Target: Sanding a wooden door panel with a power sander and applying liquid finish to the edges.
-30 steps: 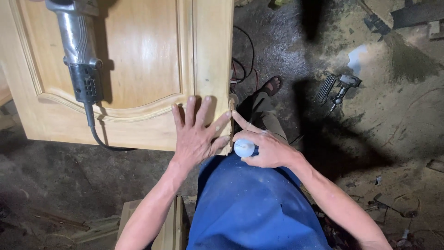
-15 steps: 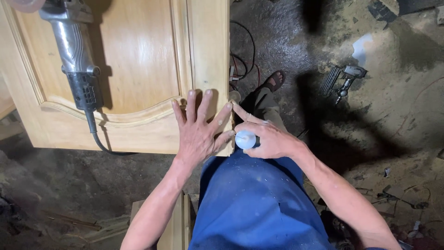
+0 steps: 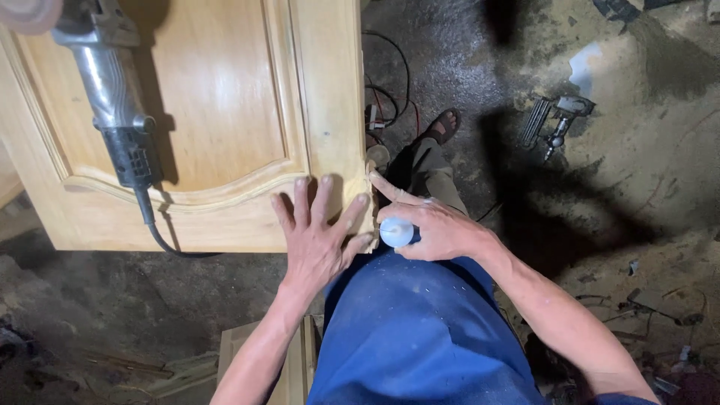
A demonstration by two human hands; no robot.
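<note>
— Pressing our left hand (image 3: 319, 240) flat, fingers spread wide, on the near right corner of the wooden door panel (image 3: 217, 112); our right hand (image 3: 427, 229) is curled around a small white bottle (image 3: 395, 232), forefinger touching the panel's edge.

— We judge the panel stiff and heavy, best gripped along its frame edges. The bottle looks light and smooth.

— Farther left, a power grinder (image 3: 112, 105) lies on the panel, its cord trailing off the near edge.

Pale wooden panelled door (image 3: 225, 112) lying flat; small white round-capped bottle (image 3: 396, 232) upright at its near corner
</note>
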